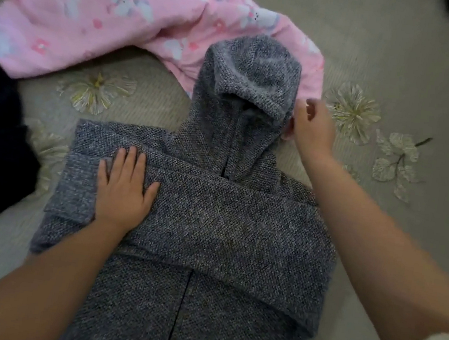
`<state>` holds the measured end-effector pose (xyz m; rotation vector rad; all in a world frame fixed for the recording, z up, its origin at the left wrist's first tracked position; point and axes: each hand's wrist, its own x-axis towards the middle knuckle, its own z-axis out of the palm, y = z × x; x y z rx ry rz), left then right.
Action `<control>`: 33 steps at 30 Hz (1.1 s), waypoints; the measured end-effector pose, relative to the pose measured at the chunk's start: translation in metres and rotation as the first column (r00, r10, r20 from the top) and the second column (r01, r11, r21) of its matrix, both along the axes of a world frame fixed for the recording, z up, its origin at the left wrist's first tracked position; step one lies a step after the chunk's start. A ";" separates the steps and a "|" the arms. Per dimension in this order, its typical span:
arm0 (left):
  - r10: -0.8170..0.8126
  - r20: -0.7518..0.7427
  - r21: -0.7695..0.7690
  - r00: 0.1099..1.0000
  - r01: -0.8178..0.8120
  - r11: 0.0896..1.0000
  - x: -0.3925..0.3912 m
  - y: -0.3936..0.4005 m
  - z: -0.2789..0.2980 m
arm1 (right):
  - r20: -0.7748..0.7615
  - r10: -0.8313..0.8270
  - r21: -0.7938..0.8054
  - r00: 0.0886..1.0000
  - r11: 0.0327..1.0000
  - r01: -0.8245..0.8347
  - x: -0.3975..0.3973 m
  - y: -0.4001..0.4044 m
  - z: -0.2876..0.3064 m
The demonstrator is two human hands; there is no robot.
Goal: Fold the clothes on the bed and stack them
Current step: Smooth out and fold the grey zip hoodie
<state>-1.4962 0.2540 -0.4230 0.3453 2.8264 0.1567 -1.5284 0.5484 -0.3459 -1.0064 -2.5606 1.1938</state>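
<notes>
Hoodie flat on bed, sleeves crossed. Left hand presses flat, pinning sleeves. Right hand, well apart, pinches hood edge, probably to fold it.

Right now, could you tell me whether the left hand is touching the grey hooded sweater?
Touching. The head view shows the left hand lying flat, fingers spread, pressing on the sleeve folded across the grey hooded sweater.

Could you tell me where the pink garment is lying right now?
In the head view, the pink garment lies upper left on the bed, its end tucked under the grey hoodie's hood.
</notes>
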 end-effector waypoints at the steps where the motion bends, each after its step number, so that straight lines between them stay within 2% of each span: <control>1: -0.004 -0.009 -0.017 1.000 0.004 1.000 -0.001 0.000 -0.002 | 0.003 -0.064 -0.065 0.998 0.996 0.064 -0.015 -0.001 -0.001; 3: -0.023 -0.025 -0.039 0.999 0.022 0.999 -0.002 -0.002 -0.005 | 0.064 -0.129 -0.109 0.990 0.985 0.136 -0.035 -0.001 -0.007; 6: -0.034 -0.049 -0.030 0.998 0.032 0.999 -0.004 -0.003 -0.008 | 0.162 -0.117 -0.043 0.980 0.991 0.125 -0.053 0.001 -0.019; 8: -0.035 -0.055 -0.028 0.998 0.033 0.999 -0.005 -0.002 -0.009 | 0.117 -0.116 -0.118 0.986 0.984 0.130 -0.056 -0.003 -0.019; 10: -0.045 -0.055 -0.042 0.997 0.042 0.998 -0.006 -0.001 -0.011 | 0.019 -0.088 -0.277 0.996 0.957 0.090 -0.047 -0.009 -0.014; 11: -0.051 -0.052 -0.048 0.997 0.049 0.998 -0.006 -0.001 -0.011 | -0.029 -0.043 -0.329 0.999 0.944 0.031 -0.037 -0.013 -0.009; 13: -0.052 -0.050 -0.043 0.997 0.050 0.998 -0.007 -0.001 -0.011 | -0.095 0.098 -0.332 0.991 0.935 -0.125 -0.007 -0.021 0.001; 15: -0.043 -0.047 -0.010 0.998 0.042 0.999 -0.007 -0.002 -0.013 | -0.133 0.283 -0.216 0.950 0.927 -0.307 0.031 -0.030 0.011; 17: -0.038 -0.036 0.056 0.999 0.040 0.998 -0.007 -0.004 -0.012 | -0.169 0.456 -0.063 0.874 0.880 -0.471 0.072 -0.042 0.020; 18: -0.024 -0.032 0.118 0.999 0.028 0.993 -0.007 -0.005 -0.009 | -0.192 0.531 0.009 0.826 0.842 -0.539 0.092 -0.050 0.024; 20: 0.058 0.009 0.335 0.998 -0.057 0.940 -0.004 -0.009 0.002 | -0.180 0.657 0.170 0.732 0.753 -0.635 0.130 -0.069 0.027; 22: 0.133 0.082 0.545 0.988 -0.156 0.824 0.005 -0.015 0.020 | -0.118 0.730 0.273 0.673 0.676 -0.684 0.167 -0.092 0.023; 23: 0.130 0.083 0.599 0.988 -0.154 0.786 0.014 -0.020 0.030 | -0.078 0.764 0.305 0.641 0.630 -0.714 0.186 -0.105 0.019; 25: 0.049 -0.009 0.647 0.999 -0.032 0.762 0.042 -0.031 0.046 | 0.055 0.831 0.368 0.554 0.499 -0.785 0.222 -0.126 0.004; 26: -0.008 -0.072 0.650 0.997 0.053 0.758 0.059 -0.035 0.052 | 0.175 0.837 0.386 0.518 0.426 -0.818 0.237 -0.134 -0.004; 28: -0.204 -0.188 0.574 0.961 0.276 0.771 0.090 -0.043 0.056 | 0.439 0.772 0.313 0.459 0.348 -0.884 0.261 -0.143 -0.022; 29: -0.356 -0.182 0.457 0.916 0.400 0.795 0.103 -0.046 0.051 | 0.493 0.743 0.258 0.453 0.372 -0.892 0.271 -0.143 -0.034; 30: -0.489 -0.080 0.295 0.869 0.489 0.821 0.116 -0.048 0.045 | 0.540 0.711 0.199 0.450 0.412 -0.889 0.279 -0.142 -0.044; 31: -0.542 0.079 0.129 0.837 0.531 0.838 0.129 -0.050 0.035 | 0.573 0.689 0.171 0.443 0.429 -0.887 0.283 -0.143 -0.049; 32: -0.517 0.217 -0.006 0.828 0.531 0.847 0.143 -0.053 0.025 | 0.580 0.680 0.170 0.449 0.438 -0.883 0.290 -0.146 -0.054; 33: -0.458 0.293 -0.097 0.839 0.502 0.859 0.151 -0.054 0.017 | 0.567 0.675 0.176 0.472 0.460 -0.870 0.294 -0.149 -0.059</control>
